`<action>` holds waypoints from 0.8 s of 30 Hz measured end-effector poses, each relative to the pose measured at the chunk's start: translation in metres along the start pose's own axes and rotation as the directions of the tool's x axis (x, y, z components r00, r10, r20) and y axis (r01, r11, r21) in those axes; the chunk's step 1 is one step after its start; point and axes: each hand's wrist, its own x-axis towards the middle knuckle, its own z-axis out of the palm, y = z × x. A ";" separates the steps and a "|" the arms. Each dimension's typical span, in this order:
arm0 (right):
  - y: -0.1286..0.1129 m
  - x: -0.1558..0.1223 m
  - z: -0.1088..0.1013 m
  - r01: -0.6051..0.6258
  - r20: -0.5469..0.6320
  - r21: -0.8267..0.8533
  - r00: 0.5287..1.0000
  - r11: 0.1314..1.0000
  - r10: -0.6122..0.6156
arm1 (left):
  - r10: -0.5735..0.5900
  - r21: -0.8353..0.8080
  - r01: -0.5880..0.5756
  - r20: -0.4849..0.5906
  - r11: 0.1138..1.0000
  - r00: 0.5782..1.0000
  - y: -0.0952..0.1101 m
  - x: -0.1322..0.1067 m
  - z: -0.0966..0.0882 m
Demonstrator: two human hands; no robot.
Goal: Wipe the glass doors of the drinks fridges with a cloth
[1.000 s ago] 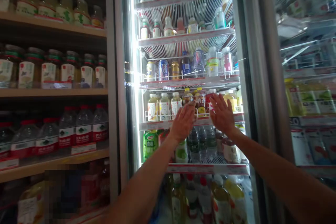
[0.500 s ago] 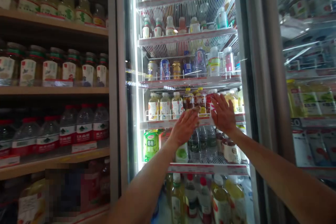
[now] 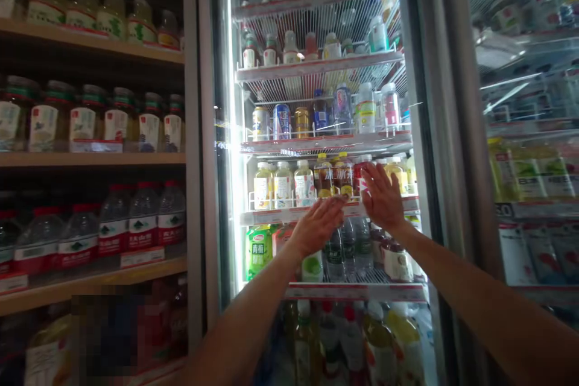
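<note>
Both arms reach toward a lit drinks fridge. My left hand (image 3: 319,224) is stretched out, palm down and fingers extended, with nothing visible in it. It appears in front of the shelf edge below the brown iced-tea bottles (image 3: 342,175). To its right, my right hand (image 3: 383,198) is raised flat with its fingers apart, also holding nothing. Behind its fingers are a red-labelled bottle (image 3: 362,169) and yellow drink bottles (image 3: 396,170). Clear bottles (image 3: 335,253) show on the shelf below the hands. Whether either hand touches anything, I cannot tell.
Wooden shelves on the left hold jars (image 3: 84,120) and red-capped water bottles (image 3: 115,220). A metal door frame (image 3: 452,102) divides this fridge from another cabinet of yellow bottles (image 3: 518,172). Cans (image 3: 281,122) line a higher shelf. Light streaks look like reflections on glass.
My left hand has dropped slightly and its fingers lie flatter. My right hand stays almost where it was. The whole view has shifted a little.
</note>
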 end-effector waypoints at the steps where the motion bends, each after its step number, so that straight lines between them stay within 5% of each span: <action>1: 0.000 0.000 0.000 0.000 0.003 0.007 1.000 1.000 0.000 | 0.007 -0.010 -0.007 0.007 1.000 1.000 -0.007 -0.006 -0.005; 4: -0.001 0.000 0.000 -0.013 0.027 0.010 1.000 1.000 0.013 | -0.299 0.016 0.303 -0.106 0.953 0.948 -0.046 -0.035 -0.026; 6: -0.002 0.000 0.000 -0.030 0.036 0.006 0.999 1.000 0.030 | -0.535 0.032 0.561 -0.262 0.827 0.803 -0.064 -0.048 -0.035; 8: -0.003 0.000 0.000 -0.045 0.035 0.007 0.998 0.999 0.044 | -0.637 0.022 0.688 -0.359 0.726 0.683 -0.059 -0.048 -0.032; 9: -0.003 0.000 0.000 -0.046 0.034 0.010 0.998 0.999 0.046 | -0.638 0.014 0.686 -0.351 0.728 0.685 -0.047 -0.043 -0.027; 10: -0.003 0.000 0.000 -0.043 0.034 0.014 0.999 0.999 0.043 | -0.599 0.010 0.631 -0.304 0.776 0.741 -0.032 -0.036 -0.020; 12: -0.002 0.000 -0.001 -0.030 0.028 0.019 0.999 0.999 0.030 | -0.374 -0.011 0.377 -0.154 0.926 0.915 0.003 -0.024 -0.007; 13: -0.002 0.000 -0.001 -0.024 0.023 0.019 0.999 1.000 0.023 | -0.231 -0.026 0.229 -0.091 0.973 0.969 0.016 -0.020 -0.002; 15: 0.000 0.000 -0.001 -0.016 0.015 0.014 1.000 1.000 0.016 | -0.067 -0.026 0.066 -0.031 0.997 0.997 0.027 -0.024 0.000; 17: 0.000 0.000 -0.001 -0.016 0.018 0.009 1.000 1.000 0.015 | -0.149 0.007 0.149 -0.052 0.989 0.987 0.012 -0.040 -0.009; 19: -0.001 0.000 0.000 -0.022 0.020 0.009 1.000 1.000 0.022 | -0.360 0.031 0.367 -0.133 0.930 0.923 -0.017 -0.058 -0.023; 23: -0.003 0.000 0.000 -0.024 0.002 0.004 1.000 1.000 0.024 | -0.690 -0.009 0.743 -0.380 0.669 0.617 -0.050 -0.065 -0.033; 24: -0.003 0.000 0.000 -0.021 -0.002 0.005 1.000 1.000 0.021 | -0.703 -0.018 0.763 -0.404 0.646 0.585 -0.044 -0.059 -0.029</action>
